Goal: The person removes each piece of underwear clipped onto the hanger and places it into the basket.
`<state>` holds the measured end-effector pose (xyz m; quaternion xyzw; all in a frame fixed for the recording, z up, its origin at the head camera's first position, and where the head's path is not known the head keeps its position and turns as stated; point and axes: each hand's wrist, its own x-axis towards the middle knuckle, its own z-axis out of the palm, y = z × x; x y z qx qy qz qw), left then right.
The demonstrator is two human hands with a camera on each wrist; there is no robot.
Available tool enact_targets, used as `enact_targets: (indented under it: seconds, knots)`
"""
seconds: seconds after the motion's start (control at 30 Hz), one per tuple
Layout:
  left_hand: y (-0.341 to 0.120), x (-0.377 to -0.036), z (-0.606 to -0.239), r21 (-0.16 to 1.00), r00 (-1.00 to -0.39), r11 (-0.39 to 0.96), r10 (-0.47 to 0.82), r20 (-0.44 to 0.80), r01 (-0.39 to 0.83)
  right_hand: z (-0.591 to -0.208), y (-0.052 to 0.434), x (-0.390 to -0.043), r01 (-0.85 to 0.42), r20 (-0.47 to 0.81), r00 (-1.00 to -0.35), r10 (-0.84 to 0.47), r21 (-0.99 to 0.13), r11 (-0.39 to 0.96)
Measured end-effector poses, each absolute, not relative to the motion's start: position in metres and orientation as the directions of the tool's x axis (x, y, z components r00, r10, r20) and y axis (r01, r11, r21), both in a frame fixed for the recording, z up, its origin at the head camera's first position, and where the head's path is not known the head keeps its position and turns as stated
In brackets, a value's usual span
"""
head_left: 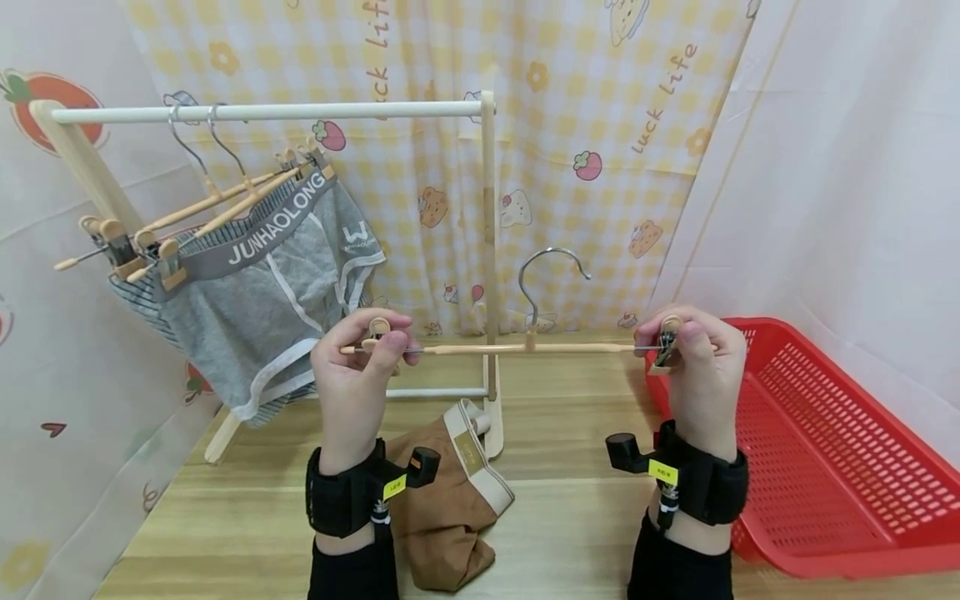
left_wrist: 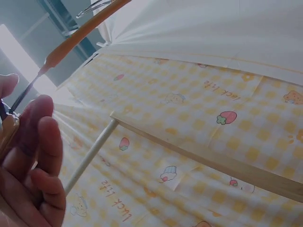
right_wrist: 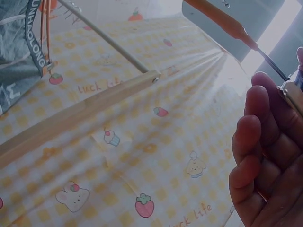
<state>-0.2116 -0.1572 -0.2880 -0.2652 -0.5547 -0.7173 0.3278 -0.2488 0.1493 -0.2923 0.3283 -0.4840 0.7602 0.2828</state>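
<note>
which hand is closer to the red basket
Right. The right hand pinches the hanger's clip just over the red basket's near edge; the left hand grips the other clip, far across the table.

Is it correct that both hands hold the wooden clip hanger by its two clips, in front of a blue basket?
Not quite: the basket is red, not blue, as the head view shows. The left hand and right hand do hold the wooden clip hanger by its clips.

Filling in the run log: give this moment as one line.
left hand: pinches left clip | right hand: pinches right clip | hanger: empty, level | brown briefs: on table
</note>
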Motion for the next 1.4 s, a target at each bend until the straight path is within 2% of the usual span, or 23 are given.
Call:
enact_targets:
  seconds: [0.2, 0.6, 1.17, 1.4]
  knots:
    - [-0.158, -0.214, -0.290, 0.608, -0.620, -0.125, -0.224, 0.752, 0.784, -0.292, 0.145, -0.247, -0.745, 0.759, -0.641, 0.118, -0.577, -0.333]
    - [-0.153, -0.215, -0.289, 0.518, -0.546, -0.181, -0.373, 0.751, 0.836, -0.291, 0.143, -0.245, -0.741, 0.761, -0.648, 0.038, -0.618, -0.263]
    - [-0.145, -0.218, -0.290, 0.521, -0.557, -0.215, -0.449, 0.699, 0.826, -0.291, 0.143, -0.244, -0.734, 0.752, -0.659, 0.031, -0.633, -0.244]
    - [-0.145, -0.216, -0.287, 0.495, -0.529, -0.203, -0.457, 0.715, 0.845, -0.292, 0.144, -0.248, -0.714, 0.746, -0.666, 0.002, -0.637, -0.291]
